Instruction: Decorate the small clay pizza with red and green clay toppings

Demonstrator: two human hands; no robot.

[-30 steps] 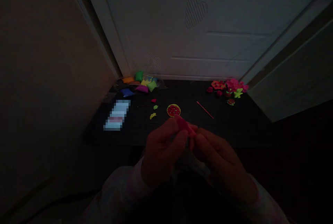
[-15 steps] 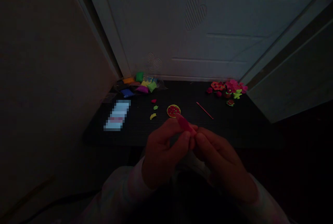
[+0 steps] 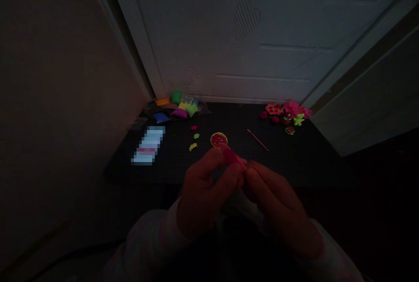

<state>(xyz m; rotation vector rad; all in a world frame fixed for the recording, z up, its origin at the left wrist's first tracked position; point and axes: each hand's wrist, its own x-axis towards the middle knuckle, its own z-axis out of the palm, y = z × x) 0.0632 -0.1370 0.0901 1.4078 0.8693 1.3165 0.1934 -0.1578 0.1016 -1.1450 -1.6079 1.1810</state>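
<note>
Between both hands, above the table's front edge, is a flattened pink piece of modelling clay point(image 3: 231, 156). My left hand point(image 3: 207, 188) pinches it between thumb and fingers, with its wider end sticking up past the thumb. The fingertips of my right hand point(image 3: 278, 201) are closed on its lower, narrow end. Just beyond the clay lies a round, pizza-like clay disc point(image 3: 218, 139) with a yellow rim and red top. To its left are a small red piece point(image 3: 194, 128), a green leaf-like piece point(image 3: 196, 135) and a yellow piece point(image 3: 193, 146).
A pink stick tool point(image 3: 257, 139) lies right of the disc on the dark table point(image 3: 229, 118). Coloured clay packets point(image 3: 180, 112) are piled back left, near a pixelated phone-like rectangle point(image 3: 149, 144). Several finished clay figures point(image 3: 293, 109) cluster back right. A white panel point(image 3: 209, 33) stands behind.
Both hands stay almost in place, still holding the pink clay, with only slight finger movement. The view has shifted very slightly; the things on the table lie as before.
</note>
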